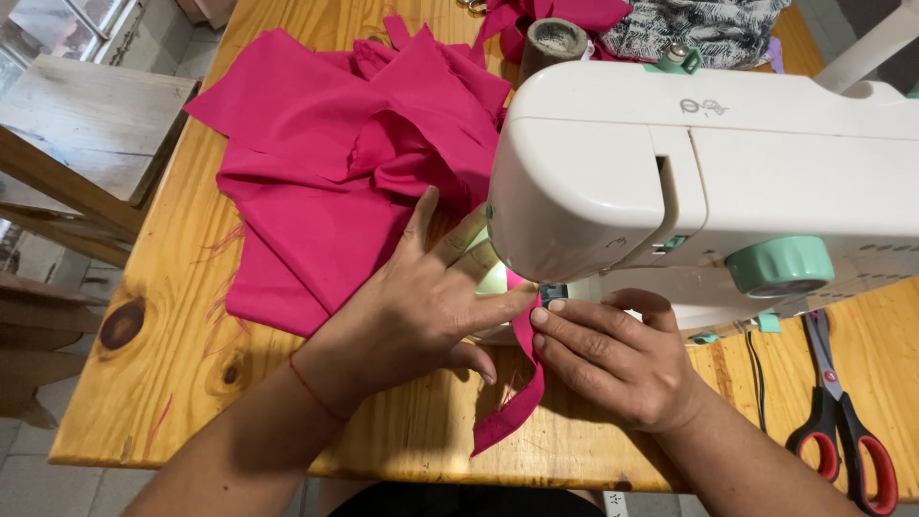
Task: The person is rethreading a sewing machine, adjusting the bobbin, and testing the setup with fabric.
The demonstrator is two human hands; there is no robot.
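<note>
I'd keep my left hand [421,306] flat and my right hand [613,354] fingertips pressing the pink strip [522,383], neither clenched, guiding it straight under the sewing machine [708,172].

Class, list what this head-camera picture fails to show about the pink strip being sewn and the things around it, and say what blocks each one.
- Needle and presser foot: hidden behind the white sewing machine body.
- Far end of the narrow pink fabric strip: covered by the left hand and right hand.
- Red-handled black scissors: handles cut off by the bottom edge.
- Patterned grey cloth: cut off by the top edge.
</note>
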